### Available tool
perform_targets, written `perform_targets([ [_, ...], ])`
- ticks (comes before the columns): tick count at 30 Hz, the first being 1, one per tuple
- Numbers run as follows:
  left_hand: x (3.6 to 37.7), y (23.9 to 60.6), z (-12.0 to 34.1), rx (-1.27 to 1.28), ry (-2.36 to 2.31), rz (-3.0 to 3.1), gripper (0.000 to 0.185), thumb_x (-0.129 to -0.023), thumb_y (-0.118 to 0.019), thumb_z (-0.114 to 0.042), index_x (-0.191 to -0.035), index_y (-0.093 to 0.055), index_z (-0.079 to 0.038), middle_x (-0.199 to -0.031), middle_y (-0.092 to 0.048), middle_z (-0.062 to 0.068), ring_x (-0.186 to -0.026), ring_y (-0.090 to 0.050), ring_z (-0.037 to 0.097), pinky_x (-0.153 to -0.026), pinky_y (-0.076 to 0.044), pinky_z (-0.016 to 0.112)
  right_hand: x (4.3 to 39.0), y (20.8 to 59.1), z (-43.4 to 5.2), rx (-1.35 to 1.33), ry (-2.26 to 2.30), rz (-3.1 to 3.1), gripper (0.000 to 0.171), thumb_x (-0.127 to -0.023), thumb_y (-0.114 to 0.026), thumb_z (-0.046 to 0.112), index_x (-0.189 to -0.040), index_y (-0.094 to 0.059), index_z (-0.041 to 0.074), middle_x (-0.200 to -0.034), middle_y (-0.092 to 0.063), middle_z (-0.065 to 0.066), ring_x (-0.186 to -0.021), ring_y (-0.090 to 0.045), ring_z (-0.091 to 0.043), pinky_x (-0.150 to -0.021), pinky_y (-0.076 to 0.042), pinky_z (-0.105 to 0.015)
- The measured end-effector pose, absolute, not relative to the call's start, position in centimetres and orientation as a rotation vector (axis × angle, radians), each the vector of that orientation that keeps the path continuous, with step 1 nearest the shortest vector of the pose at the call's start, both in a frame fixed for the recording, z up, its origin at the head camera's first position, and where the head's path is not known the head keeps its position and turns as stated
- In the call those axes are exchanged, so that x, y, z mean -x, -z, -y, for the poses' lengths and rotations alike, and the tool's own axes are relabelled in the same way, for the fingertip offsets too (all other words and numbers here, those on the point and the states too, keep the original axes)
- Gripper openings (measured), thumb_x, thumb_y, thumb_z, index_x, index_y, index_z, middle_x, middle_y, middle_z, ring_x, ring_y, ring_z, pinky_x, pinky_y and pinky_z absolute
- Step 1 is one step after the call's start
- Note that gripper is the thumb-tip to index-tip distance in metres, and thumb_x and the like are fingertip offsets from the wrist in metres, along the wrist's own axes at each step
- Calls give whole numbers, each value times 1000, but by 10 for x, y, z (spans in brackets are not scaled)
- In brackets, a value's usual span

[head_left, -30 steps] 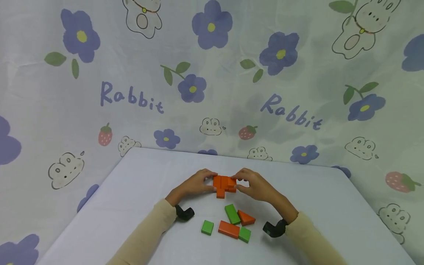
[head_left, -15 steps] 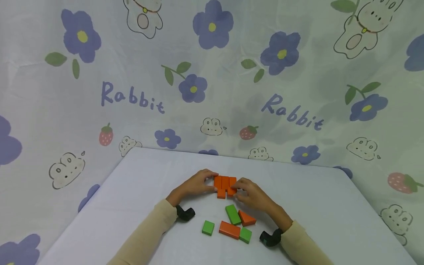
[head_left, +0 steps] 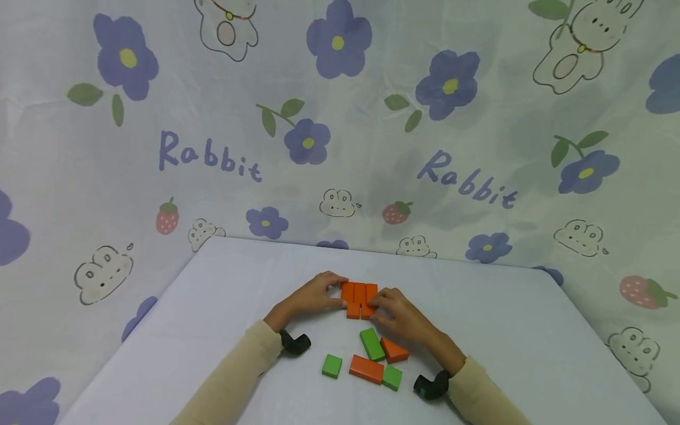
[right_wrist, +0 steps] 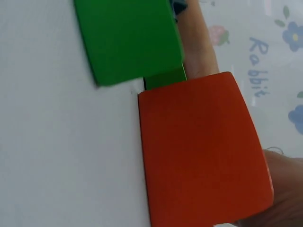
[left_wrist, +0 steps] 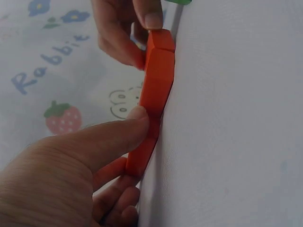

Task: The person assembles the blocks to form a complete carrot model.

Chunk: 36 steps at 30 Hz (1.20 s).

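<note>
Head view: orange blocks (head_left: 359,298) laid flat as 1 tight cluster mid-table (head_left: 223,295), 3 long pieces side by side w/ 2 short ones butted at near edge. Left hand (head_left: 308,297) pressed vs cluster's left side, fingers curled onto it; left wrist view confirms thumb (left_wrist: 120,135) on top face and fingers under/behind near edge of orange blocks (left_wrist: 156,90), so clamped. Right hand (head_left: 397,313) on cluster's right-near corner, fingertips together, pinching/pushing a short piece; exact finger contact partly hidden. Nearer the person, well apart from cluster: loose green block (head_left: 332,365), tilted green block (head_left: 372,344), orange wedge (head_left: 395,349), flat orange block (head_left: 366,368), small green block (head_left: 392,377). Right wrist view filled by flat orange block (right_wrist: 199,151) and green block (right_wrist: 130,40), touching at corner. Judged handling: painted wood or similar, rigid, light, not fragile; smooth faces prob. slippery on smooth tabletop, so pieces slide apart easily. Best hold: squeeze from opposite side faces w/ both hands, keep flat on surface, no lifting by 1 piece.
</note>
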State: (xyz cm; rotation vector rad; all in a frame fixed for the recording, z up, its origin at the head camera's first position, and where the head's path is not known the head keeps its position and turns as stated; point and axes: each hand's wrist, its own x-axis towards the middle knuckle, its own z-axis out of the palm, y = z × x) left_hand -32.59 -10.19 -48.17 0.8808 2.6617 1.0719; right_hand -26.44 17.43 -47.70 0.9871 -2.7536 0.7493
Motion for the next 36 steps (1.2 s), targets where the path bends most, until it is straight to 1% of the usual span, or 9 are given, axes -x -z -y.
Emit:
perform_targets([
  [3, 326, 482, 102, -867, -1061, -2666, 63, -87, -77, -41, -141, -57, -16, -137, -56, 6, -128, -50, 24, -112, -41, 48, 264, 480, -174, -987, -718, 2746, 28, -91, -74, 23, -119, -71, 19, -117, -60, 7, -110, -50, -8, -96, -53, -30],
  [7, 325, 482, 101, -854, -1053, -2669, 62, -87, -77, -41, -141, -57, -19, -137, -55, 5, -128, -50, 23, -112, -40, 47, 262, 479, -173, -984, -705, 2733, 28, -91, -75, 23, -118, -71, 19, -119, -59, 6, -113, -51, -11, -97, -53, -32],
  [13, 324, 481, 101, -865, -1063, -2660, 62, -87, -77, -40, -141, -56, -17, -136, -56, 5, -126, -50, 23, -111, -41, 47, 260, 480, -172, -961, -694, 2737, 29, -90, -76, 23, -119, -72, 20, -120, -59, 4, -116, -51, -14, -98, -54, -35],
  [24, 326, 482, 101, -881, -1061, -2661, 62, -88, -76, -41, -142, -56, -17, -137, -55, 6, -127, -50, 23, -111, -41, 48, 261, 479, -173, -925, -719, 2775, 28, -92, -73, 27, -120, -72, 23, -120, -57, 6, -115, -49, -11, -99, -53, -33],
  [32, 326, 482, 102, -886, -1067, -2660, 62, -88, -76, -41, -141, -56, -16, -136, -56, 6, -125, -51, 22, -110, -42, 48, 262, 480, -173, -946, -719, 2770, 28, -92, -73, 27, -120, -71, 23, -121, -57, 5, -116, -50, -12, -100, -53, -34],
  [36, 327, 482, 101, -877, -1059, -2660, 62, -88, -76, -40, -142, -56, -17, -136, -56, 5, -126, -50, 22, -111, -41, 47, 262, 474, -175, -959, -731, 2759, 29, -92, -74, 26, -120, -71, 21, -121, -56, 5, -115, -50, -12, -98, -54, -35],
])
